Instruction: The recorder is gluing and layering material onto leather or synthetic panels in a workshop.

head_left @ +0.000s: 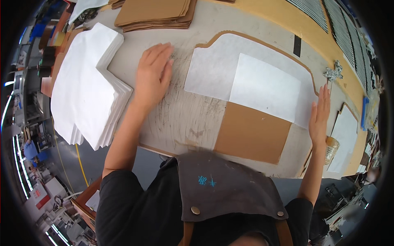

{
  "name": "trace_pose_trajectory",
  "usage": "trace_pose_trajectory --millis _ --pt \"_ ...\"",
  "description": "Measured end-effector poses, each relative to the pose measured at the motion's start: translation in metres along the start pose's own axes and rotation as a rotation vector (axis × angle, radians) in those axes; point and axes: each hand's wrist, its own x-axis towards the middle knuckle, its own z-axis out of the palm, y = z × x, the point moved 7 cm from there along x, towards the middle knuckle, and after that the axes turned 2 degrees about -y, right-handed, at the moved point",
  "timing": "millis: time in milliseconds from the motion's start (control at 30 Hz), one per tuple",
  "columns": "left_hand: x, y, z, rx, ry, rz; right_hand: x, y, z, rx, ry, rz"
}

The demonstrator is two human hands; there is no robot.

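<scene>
My left hand point(154, 74) is over the grey worktable point(184, 127), between a stack of white cut sheets point(84, 88) and a large shaped piece. Its fingers are stretched out and it holds nothing. That shaped piece point(213, 61) has a white face and a brown curved edge showing along its far side. A smaller white rectangle point(262, 78) overlaps it, and a brown panel point(250, 133) extends from there toward me. At the right end of the white piece is my right hand point(320, 117), with fingers straight. Whether it presses on the edge I cannot tell.
A stack of brown sheets point(154, 12) sits at the far left of the table. To the right are a roll of tape point(331, 149), another white piece with a brown edge point(344, 131) and a crumpled silvery thing point(333, 71). A black strip point(297, 46) lies at the far side.
</scene>
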Motion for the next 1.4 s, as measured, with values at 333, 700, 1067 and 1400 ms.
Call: trace_pose_trajectory --millis 333,700,1067,1400 --pt "-0.050 0.044 0.011 0.119 -0.234 0.144 0.000 -0.032 0.027 -0.058 -0.161 -0.081" --pt "-0.003 0.051 0.024 -0.007 -0.068 0.185 0.011 -0.044 0.015 0.053 -0.049 -0.071" --pt "0.074 0.095 0.103 -0.140 -0.173 0.380 0.049 -0.076 0.016 0.276 0.066 -0.194" --pt "0.074 0.109 0.076 -0.454 -0.374 0.243 0.061 -0.055 0.013 0.370 0.071 -0.149"
